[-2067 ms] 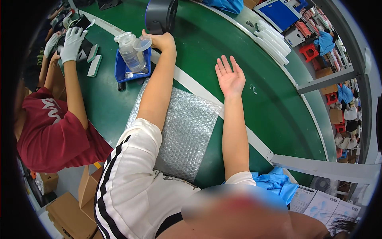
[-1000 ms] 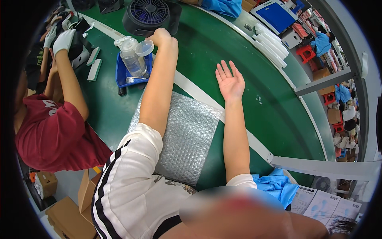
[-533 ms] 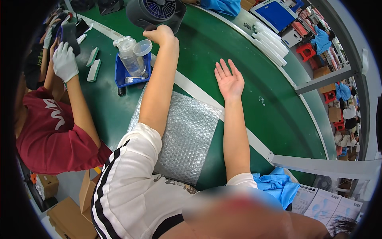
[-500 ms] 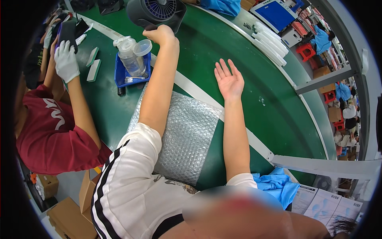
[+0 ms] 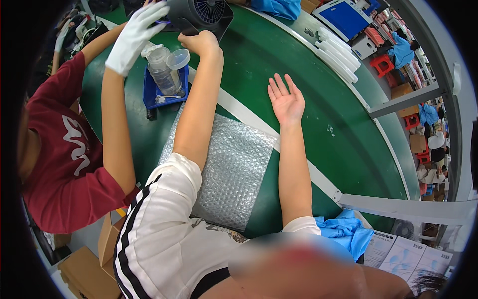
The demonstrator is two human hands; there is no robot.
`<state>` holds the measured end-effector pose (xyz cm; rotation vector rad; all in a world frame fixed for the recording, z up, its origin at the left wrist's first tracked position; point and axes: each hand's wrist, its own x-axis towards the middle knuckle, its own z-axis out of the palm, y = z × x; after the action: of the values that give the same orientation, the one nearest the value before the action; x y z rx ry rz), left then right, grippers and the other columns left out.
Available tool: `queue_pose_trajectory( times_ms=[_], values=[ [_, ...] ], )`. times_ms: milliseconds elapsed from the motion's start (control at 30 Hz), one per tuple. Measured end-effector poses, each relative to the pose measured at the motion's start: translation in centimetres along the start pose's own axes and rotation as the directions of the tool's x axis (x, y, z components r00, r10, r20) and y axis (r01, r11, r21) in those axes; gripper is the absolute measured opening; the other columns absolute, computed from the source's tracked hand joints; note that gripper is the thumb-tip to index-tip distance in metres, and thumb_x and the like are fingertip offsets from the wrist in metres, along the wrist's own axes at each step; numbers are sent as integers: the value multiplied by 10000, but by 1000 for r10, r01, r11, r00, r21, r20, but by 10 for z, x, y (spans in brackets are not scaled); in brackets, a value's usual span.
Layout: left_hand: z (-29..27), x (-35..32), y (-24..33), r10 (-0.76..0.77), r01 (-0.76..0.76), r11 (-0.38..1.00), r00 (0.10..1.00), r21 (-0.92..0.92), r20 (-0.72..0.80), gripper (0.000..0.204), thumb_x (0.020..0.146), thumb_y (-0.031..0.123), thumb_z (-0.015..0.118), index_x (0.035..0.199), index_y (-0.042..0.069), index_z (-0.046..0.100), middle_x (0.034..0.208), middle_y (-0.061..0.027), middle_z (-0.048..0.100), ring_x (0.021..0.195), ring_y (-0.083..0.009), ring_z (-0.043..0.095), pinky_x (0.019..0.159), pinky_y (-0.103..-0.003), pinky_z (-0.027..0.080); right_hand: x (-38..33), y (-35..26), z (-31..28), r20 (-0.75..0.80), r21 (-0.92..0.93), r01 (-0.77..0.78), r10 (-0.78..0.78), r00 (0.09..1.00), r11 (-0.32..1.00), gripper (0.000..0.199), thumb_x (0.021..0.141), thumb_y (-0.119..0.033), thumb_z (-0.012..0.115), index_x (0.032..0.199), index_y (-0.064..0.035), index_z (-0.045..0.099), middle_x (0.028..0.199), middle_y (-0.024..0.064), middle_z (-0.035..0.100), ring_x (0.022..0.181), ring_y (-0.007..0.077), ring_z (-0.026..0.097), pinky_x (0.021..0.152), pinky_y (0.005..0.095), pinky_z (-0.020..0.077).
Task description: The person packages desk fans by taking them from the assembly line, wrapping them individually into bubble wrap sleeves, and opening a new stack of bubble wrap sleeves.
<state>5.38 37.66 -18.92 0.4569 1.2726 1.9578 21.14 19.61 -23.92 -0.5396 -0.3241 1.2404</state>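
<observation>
At the far edge of the view is a dark grey desk fan (image 5: 203, 14) with a round slatted grille. My left hand (image 5: 203, 44), arm stretched far forward, is closed on the fan's near lower edge; its fingertips are partly hidden. Palm up over the green work surface, my right hand (image 5: 288, 102) holds nothing, its fingers straight and slightly apart. Beneath my left forearm lies a sheet of bubble wrap (image 5: 234, 167). Left of that forearm, a blue tray (image 5: 152, 94) carries a clear bottle (image 5: 164, 74) and a clear round lid or cup (image 5: 178, 60).
A co-worker in a dark red shirt (image 5: 59, 169) is at my left, a white-gloved hand (image 5: 134, 40) raised beside the fan. White rolls (image 5: 338, 55) lie at the far right. Blue cloth (image 5: 346, 231) and a metal frame bar (image 5: 398, 203) are near my right elbow.
The co-worker's gloved hand has swung from the left toward the fan, and that arm now covers where the green-and-white blocks lay. My hands have hardly moved.
</observation>
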Motion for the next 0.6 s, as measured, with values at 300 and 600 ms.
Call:
queue_pose_trajectory(
  times_ms=[300,600],
  values=[
    [-6,6,5,163,-157,961,987,226,-8,562,651,-101,501,1167,-46,286,1148,-188,338,1054,-296,424,960,-336,350,1,2,0,-3,-4,-6,6,1000,1000,418,860,-208,440,1212,10,380,1260,259,379,1147,386,406,980,428,323],
    [-1,4,34,332,-211,789,937,-577,111,976,676,-56,634,1346,26,-71,1408,-201,15,1289,-286,182,1039,-339,206,0,1,1,2,-5,-10,10,1000,1000,412,863,-207,437,1210,9,381,1256,257,383,1141,380,413,973,424,329]
  ],
)
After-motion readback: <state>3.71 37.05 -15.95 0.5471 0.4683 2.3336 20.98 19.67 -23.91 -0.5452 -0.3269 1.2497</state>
